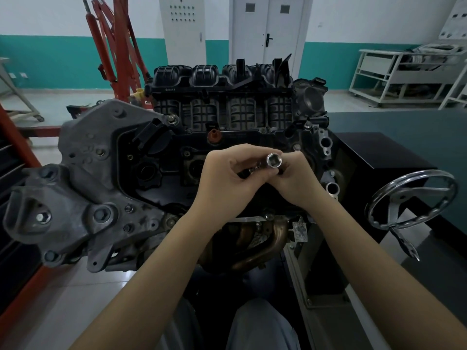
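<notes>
As left hand (222, 178) and right hand (295, 183) grip it, chrome socket tool (273, 160) (hex-mouthed) shines.

- Engine (151, 173): centre of scene.
- Intake manifold (222, 97): on top, along the engine's far edge.
- Throttle body (312, 97): just right of the manifold, at the far right corner.
- Mounting bracket (83, 178): on the engine's left end, reaching near-left.
- Exhaust manifold (257, 246): below the engine's near edge, between the forearms.
- Left hand (222, 178), right hand (295, 183): side by side above the engine's middle, touching.
- Socket tool (273, 160): held between them, left hand on the shaft, right on the socket end.
- Stand housing (374, 152): right of the engine.
- Handwheel (412, 198): at the housing's near side.
- Hoist (113, 46): far left, behind the engine.
- Cabinet (183, 24), double door (267, 29): at the far wall, cabinet left of door.
- Shelf cart (394, 74): far right.
</notes>
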A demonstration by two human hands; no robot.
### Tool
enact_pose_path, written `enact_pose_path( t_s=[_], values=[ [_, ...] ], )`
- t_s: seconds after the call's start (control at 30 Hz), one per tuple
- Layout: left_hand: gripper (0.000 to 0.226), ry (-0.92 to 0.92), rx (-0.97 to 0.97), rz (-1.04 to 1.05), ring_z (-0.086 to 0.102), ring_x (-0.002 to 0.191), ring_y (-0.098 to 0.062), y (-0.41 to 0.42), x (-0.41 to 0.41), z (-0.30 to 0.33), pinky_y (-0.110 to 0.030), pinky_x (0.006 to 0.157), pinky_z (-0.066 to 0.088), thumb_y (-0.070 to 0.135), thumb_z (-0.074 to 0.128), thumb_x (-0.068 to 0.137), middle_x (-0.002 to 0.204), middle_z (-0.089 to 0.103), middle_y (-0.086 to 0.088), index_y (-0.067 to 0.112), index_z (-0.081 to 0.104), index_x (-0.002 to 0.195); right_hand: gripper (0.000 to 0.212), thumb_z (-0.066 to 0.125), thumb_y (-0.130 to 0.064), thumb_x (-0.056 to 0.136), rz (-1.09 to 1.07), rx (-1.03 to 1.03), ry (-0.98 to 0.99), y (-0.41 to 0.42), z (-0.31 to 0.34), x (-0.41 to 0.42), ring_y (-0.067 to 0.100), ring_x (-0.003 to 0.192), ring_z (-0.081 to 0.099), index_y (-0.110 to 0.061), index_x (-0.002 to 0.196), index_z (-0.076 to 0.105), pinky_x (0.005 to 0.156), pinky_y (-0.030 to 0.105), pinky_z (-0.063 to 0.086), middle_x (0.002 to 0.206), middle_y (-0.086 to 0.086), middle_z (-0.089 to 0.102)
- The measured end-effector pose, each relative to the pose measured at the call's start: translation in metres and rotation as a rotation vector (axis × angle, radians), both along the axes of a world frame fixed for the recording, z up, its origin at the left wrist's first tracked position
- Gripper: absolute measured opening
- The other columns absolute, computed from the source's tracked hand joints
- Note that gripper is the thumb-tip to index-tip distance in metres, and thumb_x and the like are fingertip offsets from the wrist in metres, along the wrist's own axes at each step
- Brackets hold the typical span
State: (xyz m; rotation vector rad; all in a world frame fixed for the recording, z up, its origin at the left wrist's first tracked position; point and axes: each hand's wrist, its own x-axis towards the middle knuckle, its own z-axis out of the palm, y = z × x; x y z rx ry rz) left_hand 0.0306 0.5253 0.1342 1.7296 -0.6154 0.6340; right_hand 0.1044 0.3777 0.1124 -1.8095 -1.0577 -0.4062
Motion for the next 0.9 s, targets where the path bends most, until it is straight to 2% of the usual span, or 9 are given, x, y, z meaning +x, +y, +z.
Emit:
enact_pose_path(
  t_s=[0.13,0.23,0.33,0.4,0.5,0.67,0.77,0.83,0.9],
  values=[
    [0.025,-0.014,0.048,0.093,0.069,0.089,-0.007,-0.0028,-0.0016,0.0022,-0.026,0.082,0.056,0.004,0.082,0.072,0.090,0.072,0.003,0.010,0.073,0.094,0.023,0.075,0.001,0.078,-0.045,0.046,0.003,-0.0015,-0.0047,0.0056,0.010,0.088,0.070,-0.011,0.097,0.072,0.080,0.027,0.055,0.091,-0.003,0.073],
    [0.022,-0.036,0.010,0.131,0.069,0.084,-0.003,-0.0056,-0.0023,0.0020,-0.019,0.078,0.054,0.005,0.081,0.073,0.085,0.072,0.008,0.015,0.073,0.090,0.023,0.071,-0.001,0.081,-0.012,0.058,0.003,-0.0010,-0.0030,0.0033,0.000,0.089,0.068,-0.014,0.100,0.070,0.078,0.016,0.051,0.092,-0.016,0.070],
    [0.024,-0.001,-0.023,0.044,0.070,0.092,-0.012,-0.0051,-0.0018,0.0005,-0.031,0.085,0.056,-0.003,0.074,0.078,0.092,0.073,-0.001,0.012,0.072,0.097,0.025,0.065,-0.004,0.083,0.023,0.028,-0.001,-0.0007,-0.0021,0.0002,-0.011,0.088,0.063,-0.022,0.101,0.068,0.077,0.008,0.046,0.088,-0.034,0.065],
    [0.023,0.028,0.006,-0.015,0.070,0.095,-0.018,-0.0046,-0.0026,0.0007,-0.038,0.088,0.056,-0.006,0.072,0.079,0.096,0.073,-0.007,0.005,0.072,0.099,0.029,0.069,0.001,0.080,-0.003,0.056,0.022,-0.0015,-0.0035,0.0024,-0.009,0.088,0.065,-0.018,0.102,0.068,0.077,0.009,0.047,0.088,-0.030,0.067],
    [0.022,-0.010,0.076,0.087,0.069,0.089,-0.010,-0.0065,-0.0030,0.0015,-0.030,0.083,0.056,0.004,0.081,0.073,0.090,0.073,0.000,0.009,0.073,0.093,0.027,0.077,0.003,0.073,-0.056,0.097,0.011,-0.0018,-0.0066,0.0053,0.002,0.082,0.069,-0.011,0.096,0.072,0.074,0.017,0.051,0.085,-0.008,0.071],
    [0.023,-0.036,0.022,0.143,0.069,0.086,-0.004,-0.0097,-0.0036,0.0021,-0.021,0.080,0.055,0.003,0.078,0.076,0.086,0.071,0.011,0.019,0.073,0.092,0.023,0.072,-0.005,0.081,-0.015,0.091,-0.015,-0.0011,-0.0042,0.0021,-0.002,0.086,0.067,-0.015,0.101,0.068,0.076,0.014,0.050,0.090,-0.018,0.068],
    [0.023,0.008,-0.023,0.015,0.071,0.093,-0.015,-0.0062,-0.0040,0.0032,-0.035,0.086,0.056,-0.006,0.072,0.079,0.093,0.074,-0.005,0.007,0.073,0.098,0.023,0.065,-0.011,0.085,0.026,0.053,0.004,0.0001,-0.0014,-0.0001,-0.009,0.089,0.064,-0.026,0.102,0.066,0.077,0.008,0.047,0.087,-0.033,0.066],
    [0.025,-0.003,0.003,0.001,0.070,0.094,-0.017,-0.0047,-0.0049,0.0042,-0.038,0.087,0.056,-0.005,0.074,0.077,0.094,0.073,-0.006,0.006,0.072,0.099,0.029,0.069,-0.003,0.082,-0.002,0.080,0.022,-0.0008,-0.0035,0.0021,-0.004,0.087,0.067,-0.028,0.096,0.069,0.077,0.012,0.049,0.085,-0.029,0.069],
    [0.026,-0.054,0.030,0.074,0.070,0.090,-0.011,-0.0054,-0.0069,0.0050,-0.032,0.084,0.057,0.001,0.080,0.073,0.091,0.073,0.001,0.012,0.073,0.095,0.021,0.071,0.002,0.080,-0.026,0.094,0.020,-0.0017,-0.0066,0.0052,0.008,0.086,0.070,-0.014,0.092,0.073,0.077,0.025,0.054,0.087,-0.011,0.073]
  ],
)
